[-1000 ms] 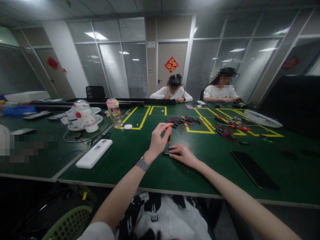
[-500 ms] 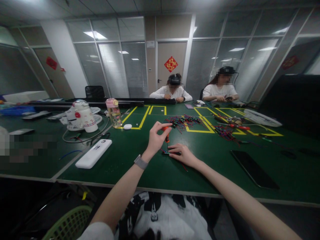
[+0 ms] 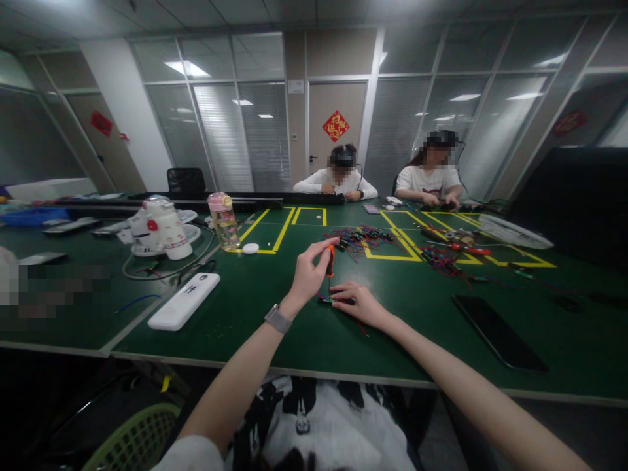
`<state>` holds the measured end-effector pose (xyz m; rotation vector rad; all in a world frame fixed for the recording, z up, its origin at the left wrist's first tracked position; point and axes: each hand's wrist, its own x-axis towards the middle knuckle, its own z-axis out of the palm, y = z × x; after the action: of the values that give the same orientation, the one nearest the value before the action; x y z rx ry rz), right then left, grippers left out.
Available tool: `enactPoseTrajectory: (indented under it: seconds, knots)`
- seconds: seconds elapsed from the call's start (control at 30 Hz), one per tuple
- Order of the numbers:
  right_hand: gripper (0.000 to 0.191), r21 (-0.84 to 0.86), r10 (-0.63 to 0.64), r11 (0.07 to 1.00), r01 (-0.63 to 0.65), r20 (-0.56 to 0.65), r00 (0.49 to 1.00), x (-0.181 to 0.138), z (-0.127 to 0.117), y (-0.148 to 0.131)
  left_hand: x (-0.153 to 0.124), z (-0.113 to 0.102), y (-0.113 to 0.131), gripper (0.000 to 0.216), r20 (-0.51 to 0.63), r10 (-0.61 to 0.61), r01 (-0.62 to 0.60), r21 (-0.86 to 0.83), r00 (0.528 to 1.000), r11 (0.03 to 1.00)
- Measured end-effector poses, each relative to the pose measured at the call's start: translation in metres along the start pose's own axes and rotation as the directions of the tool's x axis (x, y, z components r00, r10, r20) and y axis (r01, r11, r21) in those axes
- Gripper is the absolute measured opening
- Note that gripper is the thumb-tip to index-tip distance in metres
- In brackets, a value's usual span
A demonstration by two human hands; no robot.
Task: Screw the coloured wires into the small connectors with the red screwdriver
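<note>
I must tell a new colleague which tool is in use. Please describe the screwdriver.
On the green table, before the pile of coloured wires, the left hand holds the screwdriver upright. Its handle is orange and black, unlike the red-handled tool lying farther right.

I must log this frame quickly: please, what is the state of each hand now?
Left hand: closed on the orange screwdriver, held upright.
Right hand: fingers flat, pressing the small connector onto the green table.

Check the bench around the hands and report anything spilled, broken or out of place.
Nothing stands out. The left hand holds an orange-handled screwdriver upright over a small connector that the right hand pins to the green table. The loose wire pile looks untidy, not spilled.
</note>
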<state>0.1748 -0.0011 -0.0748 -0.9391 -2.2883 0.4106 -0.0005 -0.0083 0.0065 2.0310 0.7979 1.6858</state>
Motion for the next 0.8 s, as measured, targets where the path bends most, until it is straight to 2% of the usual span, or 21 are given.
enactPoseTrajectory:
  seconds: [0.13,0.27,0.33,0.43,0.57,0.7,0.8]
  knots:
    - [0.021,0.005,0.008,1.0,-0.008,0.003,1.0,0.0001,-0.0002,-0.0006,0.0014,-0.0001,0.0003,0.02,-0.021,0.022,-0.022,0.006,1.0,1.0]
    - [0.022,-0.001,0.006,1.0,-0.006,0.006,1.0,0.0,-0.0015,-0.0025,0.0013,0.0007,-0.0047,0.009,-0.107,0.052,-0.042,0.091,0.993,0.995]
    - [0.022,-0.002,0.004,1.0,-0.004,0.007,1.0,0.0,-0.0018,-0.0028,0.0004,0.001,-0.0058,0.01,-0.123,0.049,-0.034,0.123,0.991,0.992]
    - [0.022,0.003,-0.001,1.0,0.001,0.007,1.0,0.0,-0.0014,-0.0019,-0.0008,0.0009,-0.0047,0.021,-0.09,0.043,-0.031,0.137,0.995,0.99]
    - [0.021,0.003,-0.006,1.0,0.006,0.001,1.0,0.0002,-0.0009,-0.0013,-0.001,0.0006,-0.0042,0.032,-0.018,0.041,-0.04,0.067,0.999,0.997]
    - [0.021,-0.014,-0.002,1.0,0.002,0.016,1.0,0.0006,-0.0017,-0.0035,-0.0004,0.0009,-0.0066,0.03,-0.01,0.001,0.0,0.025,1.0,1.0]
    - [0.02,-0.02,0.005,1.0,-0.005,0.014,1.0,0.0008,-0.0021,-0.0052,0.0002,0.001,-0.0079,0.025,-0.046,0.012,-0.009,0.067,0.999,0.998]
